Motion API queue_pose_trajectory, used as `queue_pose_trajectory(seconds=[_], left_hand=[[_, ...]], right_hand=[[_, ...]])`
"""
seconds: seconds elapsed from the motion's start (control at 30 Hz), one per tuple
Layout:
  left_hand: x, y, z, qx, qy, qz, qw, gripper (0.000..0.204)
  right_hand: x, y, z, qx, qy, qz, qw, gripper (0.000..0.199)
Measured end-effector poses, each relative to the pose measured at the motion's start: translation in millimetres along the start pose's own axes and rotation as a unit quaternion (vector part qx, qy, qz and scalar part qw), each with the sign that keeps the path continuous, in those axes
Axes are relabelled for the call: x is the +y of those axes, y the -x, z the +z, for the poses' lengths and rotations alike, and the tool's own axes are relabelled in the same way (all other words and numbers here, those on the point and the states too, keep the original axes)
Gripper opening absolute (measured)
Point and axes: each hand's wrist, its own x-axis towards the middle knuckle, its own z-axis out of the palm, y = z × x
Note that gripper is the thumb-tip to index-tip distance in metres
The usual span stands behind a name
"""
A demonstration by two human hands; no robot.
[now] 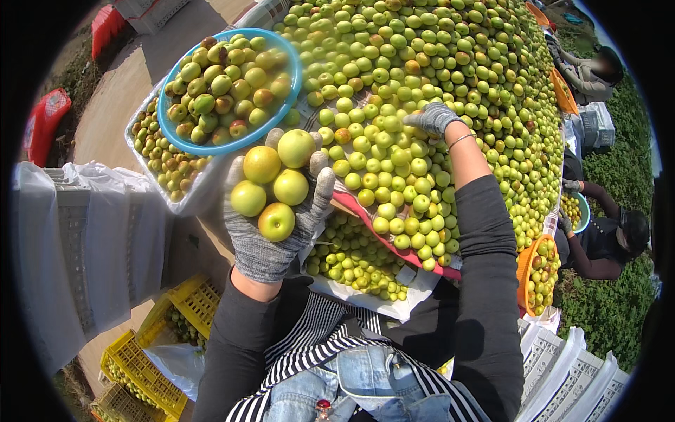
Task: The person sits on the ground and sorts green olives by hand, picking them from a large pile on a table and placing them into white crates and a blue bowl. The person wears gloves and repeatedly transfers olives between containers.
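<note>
My left hand (271, 232), in a grey knit glove, is held palm up and cups several yellow-green round fruits (274, 186). Just above it sits a blue bowl (290, 91) filled with green and reddish fruits. My right hand (432, 118), also gloved, reaches out over a huge heap of green fruits (450, 63) and its fingers curl down among them; whether it grips one is hidden. Both forearms wear dark sleeves.
A white lined crate (151, 179) of fruits lies under the blue bowl. Another lined box (351, 264) of small fruits sits below the heap's red edge. Yellow crates (158, 330) stand lower left. Other people (598, 70) with orange baskets (538, 274) work along the right side.
</note>
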Motion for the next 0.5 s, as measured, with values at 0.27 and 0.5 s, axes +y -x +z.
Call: queue_pose_trajectory(seconds=[0.27,0.5], left_hand=[[126.1,46.4,-111.6,0.133,0.018,0.156,0.979,0.039],[129.3,22.8,-247.8,0.239,0.110,0.104,0.959,0.035]], right_hand=[[37.3,-5.0,-1.6,0.005,-0.138,0.018,0.990,0.046],[65.9,1.4,-2.0,0.045,-0.227,-0.015,0.973,0.038]])
